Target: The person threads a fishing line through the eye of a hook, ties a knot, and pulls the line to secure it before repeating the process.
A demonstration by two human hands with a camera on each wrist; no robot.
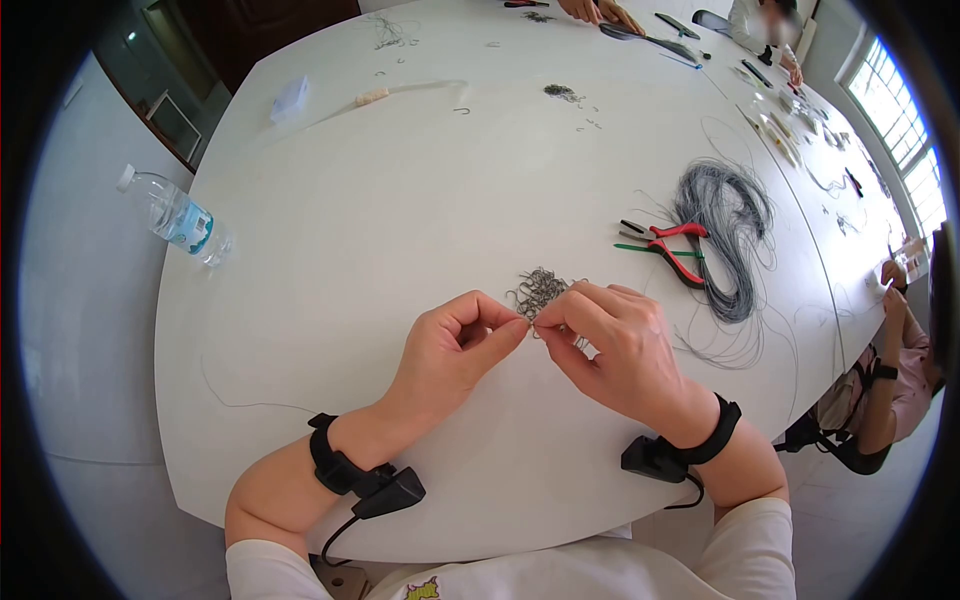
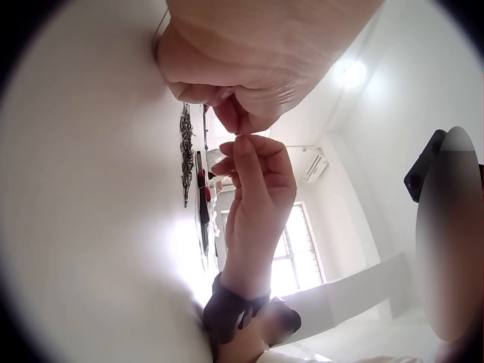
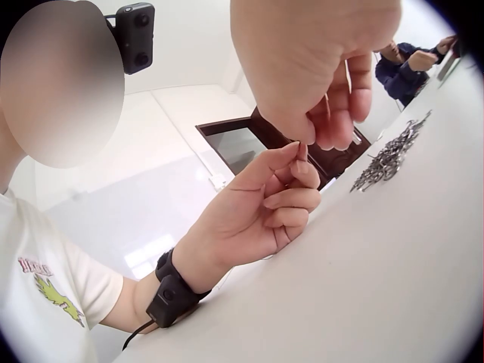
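Note:
My left hand (image 1: 445, 350) and right hand (image 1: 615, 335) meet fingertip to fingertip over the table, just in front of a pile of small dark metal hooks (image 1: 538, 286). Thumb and forefinger of each hand pinch together at one spot. Between them is a tiny thin piece, mostly hidden by the fingertips; I cannot tell what it is. In the right wrist view, the left hand (image 3: 253, 212) pinches from below, and the right hand's other fingers hang curled. The hook pile (image 2: 186, 155) lies beyond both hands in the left wrist view.
Red-and-black pliers (image 1: 690, 229) and a bundle of grey line (image 1: 735, 180) lie to the right. A water bottle (image 1: 185, 220) and a clear plastic box (image 1: 290, 100) are at left. More hooks (image 1: 562, 92) lie farther back. Other people work around the table.

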